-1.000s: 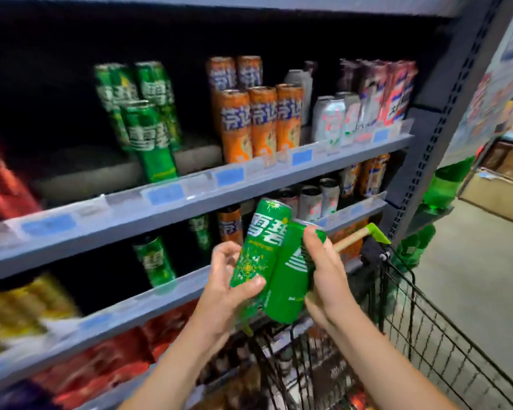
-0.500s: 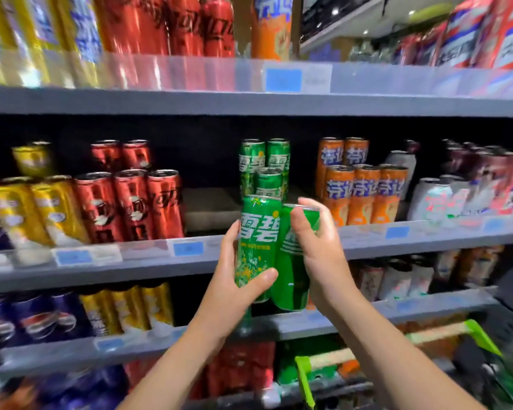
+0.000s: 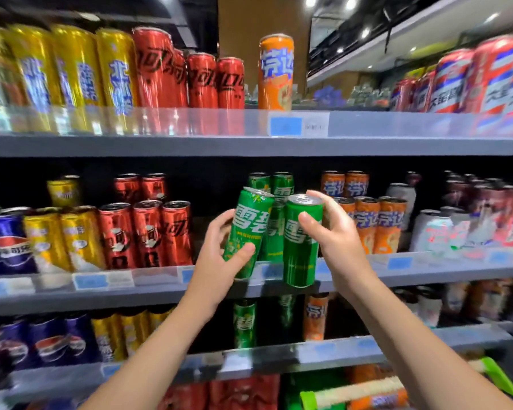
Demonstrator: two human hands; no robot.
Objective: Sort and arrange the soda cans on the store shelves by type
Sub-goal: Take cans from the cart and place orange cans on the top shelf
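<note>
My left hand [image 3: 216, 255] grips a tall green soda can [image 3: 248, 229], tilted with its top leaning right. My right hand [image 3: 335, 235] holds a second green can [image 3: 299, 250], upright, a little apart from the first. Both cans hang in front of the middle shelf [image 3: 148, 287], just before a small group of green cans [image 3: 274, 184] standing there. Red cans [image 3: 144, 235] stand to the left of that group and orange cans [image 3: 373, 223] to the right.
The top shelf [image 3: 249, 143] carries yellow, red and striped cans and one orange can [image 3: 276, 72]. Blue and yellow cans [image 3: 42, 241] fill the middle shelf's left end, white cans [image 3: 436, 229] its right. The lower shelf holds mixed cans. A green cart handle [image 3: 353, 395] is at bottom right.
The view has swung up from the cart to the shelves. Both hands have risen with the green cans to the middle shelf, and the two cans have moved slightly apart.
</note>
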